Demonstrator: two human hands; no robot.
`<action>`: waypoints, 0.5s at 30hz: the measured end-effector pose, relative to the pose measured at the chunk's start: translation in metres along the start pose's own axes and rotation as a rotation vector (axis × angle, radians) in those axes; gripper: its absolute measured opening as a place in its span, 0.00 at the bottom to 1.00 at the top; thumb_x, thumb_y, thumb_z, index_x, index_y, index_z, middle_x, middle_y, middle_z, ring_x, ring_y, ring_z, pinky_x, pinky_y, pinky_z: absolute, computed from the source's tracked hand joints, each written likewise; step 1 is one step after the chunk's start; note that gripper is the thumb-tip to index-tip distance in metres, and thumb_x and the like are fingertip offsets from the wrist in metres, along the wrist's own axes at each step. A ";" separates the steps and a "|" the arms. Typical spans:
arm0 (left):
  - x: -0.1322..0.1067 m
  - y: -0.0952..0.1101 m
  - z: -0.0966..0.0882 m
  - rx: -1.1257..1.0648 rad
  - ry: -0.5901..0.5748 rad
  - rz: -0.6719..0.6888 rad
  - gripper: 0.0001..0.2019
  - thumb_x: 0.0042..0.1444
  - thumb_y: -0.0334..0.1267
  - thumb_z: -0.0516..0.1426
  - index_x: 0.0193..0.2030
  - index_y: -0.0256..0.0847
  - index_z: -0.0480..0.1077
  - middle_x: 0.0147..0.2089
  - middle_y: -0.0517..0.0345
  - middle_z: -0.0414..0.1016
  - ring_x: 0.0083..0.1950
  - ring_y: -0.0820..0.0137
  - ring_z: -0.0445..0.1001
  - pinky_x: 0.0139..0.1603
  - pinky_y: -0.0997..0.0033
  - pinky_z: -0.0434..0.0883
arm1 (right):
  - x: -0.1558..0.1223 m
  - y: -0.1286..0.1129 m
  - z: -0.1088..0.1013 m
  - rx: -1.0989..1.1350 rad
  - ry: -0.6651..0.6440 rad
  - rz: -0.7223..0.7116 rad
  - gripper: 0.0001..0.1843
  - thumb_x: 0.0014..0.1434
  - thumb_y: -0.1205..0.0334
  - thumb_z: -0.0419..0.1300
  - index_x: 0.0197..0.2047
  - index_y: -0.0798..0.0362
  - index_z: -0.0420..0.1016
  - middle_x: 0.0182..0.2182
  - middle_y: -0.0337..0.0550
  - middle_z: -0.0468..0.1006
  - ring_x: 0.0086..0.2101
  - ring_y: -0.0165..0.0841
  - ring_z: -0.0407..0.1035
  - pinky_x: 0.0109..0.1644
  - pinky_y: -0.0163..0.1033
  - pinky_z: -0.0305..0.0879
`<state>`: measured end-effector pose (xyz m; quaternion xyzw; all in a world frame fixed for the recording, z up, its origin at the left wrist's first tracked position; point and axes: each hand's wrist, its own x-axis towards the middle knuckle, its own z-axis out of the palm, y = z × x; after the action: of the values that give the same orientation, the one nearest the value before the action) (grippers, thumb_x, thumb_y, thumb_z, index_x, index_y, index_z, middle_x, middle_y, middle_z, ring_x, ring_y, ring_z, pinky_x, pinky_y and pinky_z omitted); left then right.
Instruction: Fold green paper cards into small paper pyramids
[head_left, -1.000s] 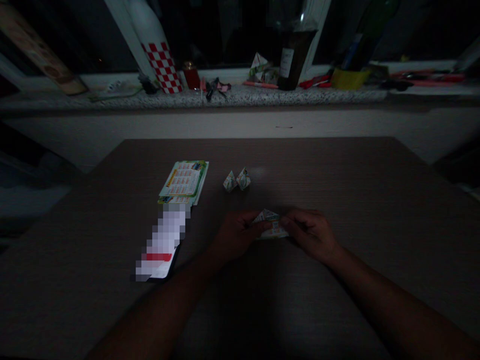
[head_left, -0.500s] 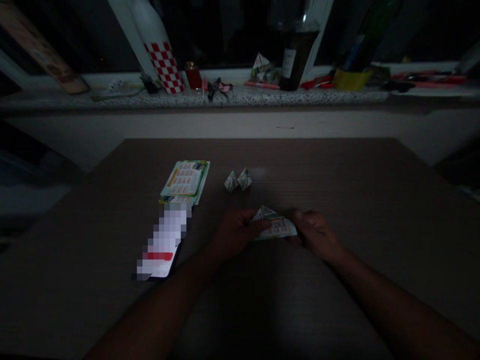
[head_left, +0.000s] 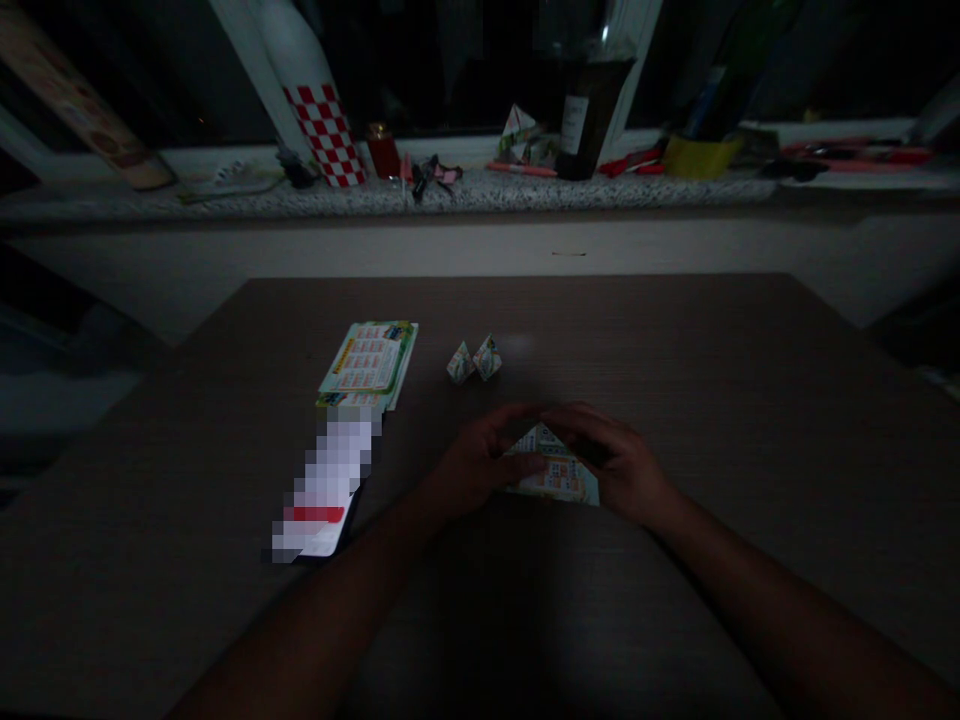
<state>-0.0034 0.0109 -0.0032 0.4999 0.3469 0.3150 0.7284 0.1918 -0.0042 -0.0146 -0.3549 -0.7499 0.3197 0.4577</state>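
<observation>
A printed sheet of paper (head_left: 562,480), partly folded with a pointed top, is held low over the table between my hands. My left hand (head_left: 480,460) grips its left side, thumb lying across the printed face. At the right side, my right hand (head_left: 619,460) is closed on the paper, its fingers reaching over the top point toward the left fingertips. Beyond the hands two small folded paper pieces (head_left: 474,360) stand side by side. A stack of printed sheets (head_left: 367,358) lies to their left.
A phone (head_left: 322,490) with a lit, blurred screen lies on the table (head_left: 637,340) left of my hands, against the stack. Behind the table, a granite sill (head_left: 465,200) carries a red-and-white checkered bottle (head_left: 326,130), a dark bottle (head_left: 589,120) and a yellow container (head_left: 701,158).
My right hand has moved from the paper's right corner up and left over its top, close to the left fingers. The sheet's lower right edge now hangs lower.
</observation>
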 end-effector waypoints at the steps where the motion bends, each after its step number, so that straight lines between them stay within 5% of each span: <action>1: 0.000 0.000 0.001 -0.011 -0.011 -0.006 0.30 0.47 0.36 0.65 0.57 0.42 0.63 0.34 0.58 0.77 0.32 0.71 0.76 0.33 0.73 0.71 | 0.001 -0.001 -0.001 -0.009 -0.012 -0.022 0.16 0.58 0.61 0.60 0.51 0.48 0.72 0.43 0.49 0.75 0.41 0.37 0.72 0.40 0.41 0.70; 8: -0.002 0.002 0.004 0.015 0.023 0.020 0.28 0.50 0.37 0.63 0.58 0.41 0.63 0.35 0.58 0.76 0.34 0.74 0.73 0.34 0.77 0.67 | 0.001 -0.001 -0.003 0.031 -0.024 -0.014 0.08 0.57 0.64 0.60 0.43 0.50 0.73 0.42 0.48 0.75 0.44 0.38 0.71 0.45 0.42 0.68; 15: -0.003 0.001 0.000 0.409 0.087 0.223 0.20 0.56 0.37 0.56 0.55 0.38 0.63 0.49 0.49 0.73 0.47 0.65 0.72 0.46 0.67 0.69 | -0.005 0.004 0.000 -0.002 0.049 0.202 0.08 0.60 0.60 0.58 0.42 0.51 0.74 0.32 0.42 0.77 0.32 0.32 0.71 0.36 0.37 0.69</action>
<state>-0.0047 0.0090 -0.0020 0.6585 0.3769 0.3379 0.5569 0.1945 -0.0061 -0.0195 -0.4369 -0.6992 0.3549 0.4408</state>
